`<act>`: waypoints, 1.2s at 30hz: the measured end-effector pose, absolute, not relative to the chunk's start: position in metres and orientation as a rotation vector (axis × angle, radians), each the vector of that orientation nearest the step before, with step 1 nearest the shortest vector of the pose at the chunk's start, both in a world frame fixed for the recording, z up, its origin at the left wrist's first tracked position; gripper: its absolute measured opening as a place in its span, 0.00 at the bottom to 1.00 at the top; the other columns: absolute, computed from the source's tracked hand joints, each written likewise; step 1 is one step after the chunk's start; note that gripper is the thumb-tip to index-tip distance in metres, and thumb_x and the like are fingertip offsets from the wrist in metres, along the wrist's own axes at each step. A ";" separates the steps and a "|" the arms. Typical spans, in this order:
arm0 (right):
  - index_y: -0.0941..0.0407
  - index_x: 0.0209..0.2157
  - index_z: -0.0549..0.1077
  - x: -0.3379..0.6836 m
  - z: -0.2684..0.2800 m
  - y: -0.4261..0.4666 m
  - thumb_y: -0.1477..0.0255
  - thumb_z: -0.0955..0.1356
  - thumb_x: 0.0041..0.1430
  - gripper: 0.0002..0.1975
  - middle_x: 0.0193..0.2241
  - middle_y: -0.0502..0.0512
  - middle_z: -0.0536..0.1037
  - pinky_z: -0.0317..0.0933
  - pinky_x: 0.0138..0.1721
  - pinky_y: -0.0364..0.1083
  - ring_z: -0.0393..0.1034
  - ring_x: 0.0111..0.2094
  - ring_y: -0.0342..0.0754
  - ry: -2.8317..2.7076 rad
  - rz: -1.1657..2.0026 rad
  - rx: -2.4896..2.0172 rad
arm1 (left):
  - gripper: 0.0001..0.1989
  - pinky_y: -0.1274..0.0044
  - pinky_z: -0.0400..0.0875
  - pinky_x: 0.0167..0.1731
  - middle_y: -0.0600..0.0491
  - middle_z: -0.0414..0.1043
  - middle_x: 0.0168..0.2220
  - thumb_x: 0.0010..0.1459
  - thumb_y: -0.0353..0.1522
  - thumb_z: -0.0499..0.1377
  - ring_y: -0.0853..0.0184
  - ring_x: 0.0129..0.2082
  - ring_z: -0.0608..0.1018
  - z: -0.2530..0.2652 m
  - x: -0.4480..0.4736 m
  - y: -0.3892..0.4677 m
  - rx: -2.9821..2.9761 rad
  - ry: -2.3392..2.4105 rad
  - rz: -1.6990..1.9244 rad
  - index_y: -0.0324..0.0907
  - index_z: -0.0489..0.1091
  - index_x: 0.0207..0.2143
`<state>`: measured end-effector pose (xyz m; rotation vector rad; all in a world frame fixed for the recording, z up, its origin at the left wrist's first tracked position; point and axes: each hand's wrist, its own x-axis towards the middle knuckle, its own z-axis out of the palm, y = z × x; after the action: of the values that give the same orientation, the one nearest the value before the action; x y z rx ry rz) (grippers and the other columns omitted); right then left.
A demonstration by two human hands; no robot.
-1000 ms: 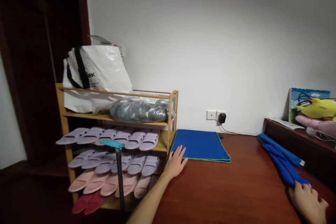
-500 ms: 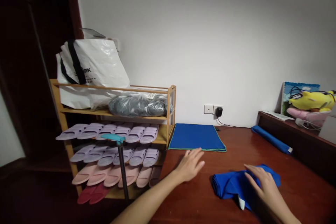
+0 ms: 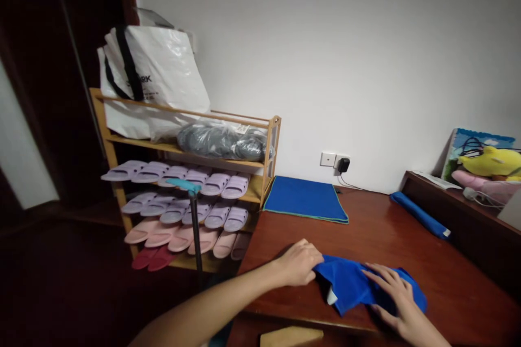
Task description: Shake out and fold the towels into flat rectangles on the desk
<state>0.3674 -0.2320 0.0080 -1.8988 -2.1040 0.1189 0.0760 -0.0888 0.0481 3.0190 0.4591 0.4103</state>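
A crumpled blue cloth [image 3: 350, 284] with a small white tag lies near the front of the reddish-brown table [image 3: 378, 233]. My left hand [image 3: 301, 263] is closed on the left corner of this cloth, pinching it and lifting that edge slightly. Over the cloth's right part rests my right hand [image 3: 396, 298], its fingers stretched and the thumb apart. What lies under the right palm is hidden. Farther back, against the wall, a second blue cloth with green edging [image 3: 307, 199] lies flat, and neither hand touches it.
At the left stands a wooden shoe rack [image 3: 271, 141] with several slippers [image 3: 217, 184] and a white bag [image 3: 171, 70]. A blue-topped pole [image 3: 195, 233] stands before it. A rolled blue cloth [image 3: 421, 216] lies by the raised ledge [image 3: 431, 190], which carries a yellow plush toy [image 3: 490, 161].
My left hand has moved down and right and closed on the cloth's corner. The cloth has shifted and opened out somewhat on its left side. The view has tilted a little.
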 end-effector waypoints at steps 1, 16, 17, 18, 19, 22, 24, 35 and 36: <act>0.41 0.59 0.57 0.359 0.007 -0.233 0.53 0.60 0.58 0.28 0.59 0.54 0.59 0.44 0.57 0.60 0.50 0.60 0.57 -2.127 0.092 -1.868 | 0.11 0.72 0.61 0.45 0.51 0.74 0.39 0.53 0.29 0.56 0.61 0.42 0.74 0.049 0.069 -0.089 3.041 0.498 0.428 0.43 0.68 0.41; 0.59 0.36 0.74 0.283 0.035 -0.156 0.46 0.60 0.53 0.30 0.36 0.56 0.77 0.59 0.44 0.47 0.68 0.40 0.55 -1.439 0.609 -1.663 | 0.24 0.61 0.50 0.55 0.41 0.57 0.60 0.59 0.26 0.44 0.54 0.58 0.60 0.091 0.044 -0.059 3.054 1.220 0.683 0.37 0.56 0.59; 0.60 0.35 0.75 0.288 0.032 -0.156 0.45 0.60 0.53 0.31 0.34 0.56 0.77 0.60 0.42 0.47 0.69 0.39 0.55 -1.445 0.665 -1.657 | 0.22 0.63 0.51 0.55 0.43 0.59 0.59 0.60 0.27 0.45 0.55 0.57 0.60 0.090 0.043 -0.068 3.078 1.115 0.700 0.38 0.58 0.57; 0.60 0.33 0.75 0.292 0.030 -0.157 0.45 0.60 0.52 0.32 0.32 0.56 0.77 0.62 0.39 0.47 0.69 0.37 0.54 -1.451 0.727 -1.644 | 0.19 0.64 0.52 0.55 0.44 0.61 0.57 0.61 0.28 0.45 0.57 0.56 0.62 0.089 0.042 -0.078 3.103 0.982 0.709 0.39 0.61 0.54; 0.61 0.32 0.75 0.294 0.029 -0.159 0.45 0.59 0.53 0.32 0.30 0.56 0.77 0.62 0.37 0.46 0.69 0.34 0.53 -1.453 0.795 -1.616 | 0.17 0.66 0.53 0.54 0.45 0.64 0.54 0.62 0.29 0.45 0.58 0.55 0.64 0.089 0.044 -0.089 3.123 0.833 0.709 0.40 0.64 0.51; 0.61 0.33 0.75 0.289 0.034 -0.164 0.48 0.61 0.54 0.29 0.32 0.55 0.77 0.63 0.39 0.46 0.69 0.35 0.51 -1.401 0.923 -1.451 | 0.14 0.69 0.57 0.52 0.47 0.69 0.48 0.64 0.32 0.46 0.61 0.50 0.68 0.089 0.060 -0.120 3.114 0.461 0.722 0.40 0.66 0.47; 0.61 0.35 0.76 0.284 0.039 -0.165 0.50 0.65 0.51 0.26 0.35 0.55 0.77 0.61 0.46 0.46 0.69 0.40 0.51 -1.362 0.912 -1.356 | 0.14 0.70 0.59 0.50 0.47 0.70 0.47 0.64 0.35 0.47 0.61 0.49 0.70 0.087 0.077 -0.134 3.065 0.373 0.772 0.40 0.65 0.48; 0.60 0.42 0.76 0.319 0.062 -0.184 0.47 0.67 0.46 0.33 0.36 0.60 0.78 0.64 0.47 0.56 0.71 0.42 0.58 -1.114 0.879 -1.517 | 0.24 0.62 0.54 0.56 0.46 0.57 0.61 0.65 0.44 0.46 0.57 0.61 0.59 0.048 0.082 -0.129 2.902 0.399 0.532 0.43 0.57 0.60; 0.59 0.44 0.75 0.320 0.067 -0.184 0.47 0.67 0.46 0.34 0.38 0.60 0.78 0.62 0.49 0.56 0.70 0.45 0.58 -1.085 0.821 -1.517 | 0.23 0.62 0.54 0.56 0.46 0.56 0.62 0.65 0.43 0.46 0.58 0.61 0.58 0.053 0.079 -0.126 2.866 0.445 0.577 0.44 0.58 0.59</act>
<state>0.3195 -0.1843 0.0671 -1.5167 -1.0851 0.8209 0.0787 -0.1261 0.0525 2.8662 0.4447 0.5772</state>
